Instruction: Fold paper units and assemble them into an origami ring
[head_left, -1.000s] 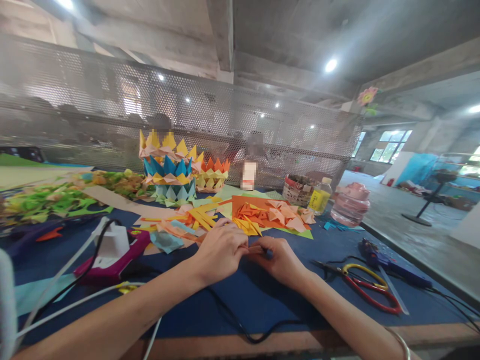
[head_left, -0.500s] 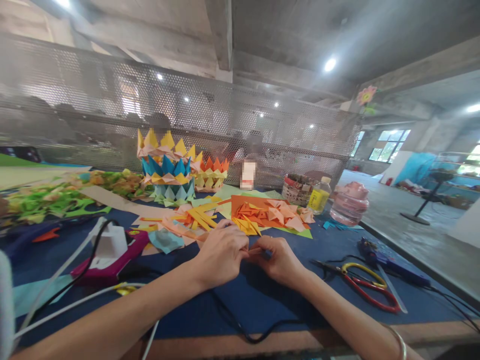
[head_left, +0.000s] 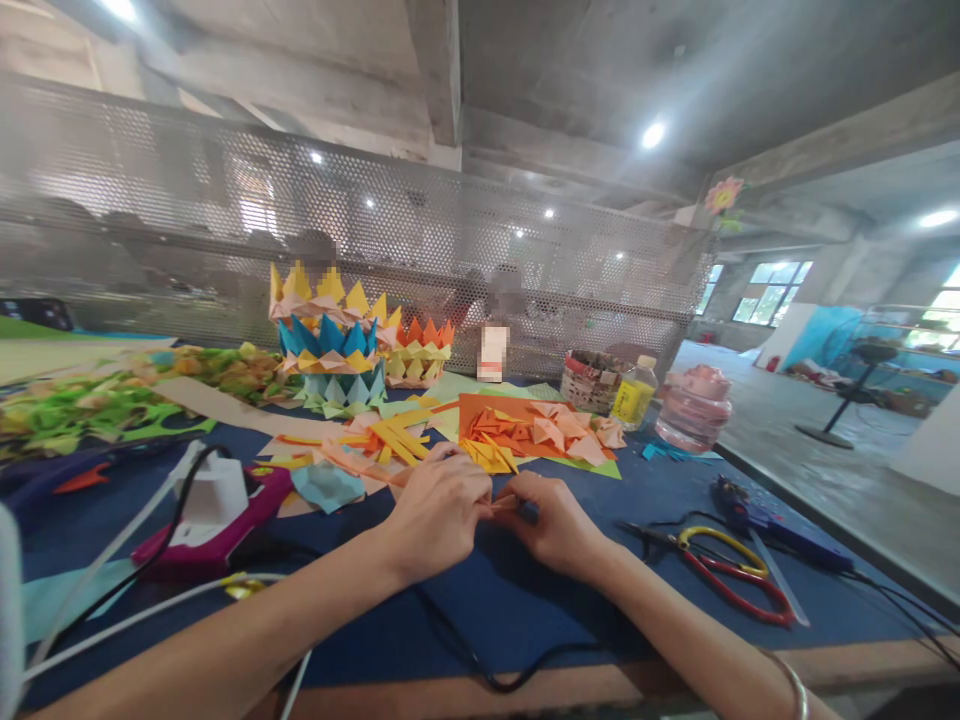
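Observation:
Over the near middle of the blue table, my left hand (head_left: 441,512) and my right hand (head_left: 561,522) meet fingertip to fingertip. Both are closed in a pinch on a small peach-coloured piece of folded paper (head_left: 505,506), mostly hidden by the fingers. Just beyond them lie yellow folded paper pieces (head_left: 491,453) and an orange sheet (head_left: 471,408) bearing orange and peach folded pieces (head_left: 556,428). Yellow-orange paper strips (head_left: 397,440) are scattered to the left of these. Farther back stand zigzag-edged paper crowns in blue (head_left: 330,340), yellow (head_left: 360,290) and orange (head_left: 427,335).
Red-and-yellow-handled scissors (head_left: 739,575) and a blue glue gun (head_left: 787,525) lie at right. Behind them stand a yellow-labelled bottle (head_left: 634,395) and a pink jug (head_left: 694,410). A magenta power strip (head_left: 255,520) with cables sits left. A perforated metal screen (head_left: 420,220) borders the back.
The view has shifted slightly. Both hands keep their pinch on the folded paper, with only a very small movement of the fingers.

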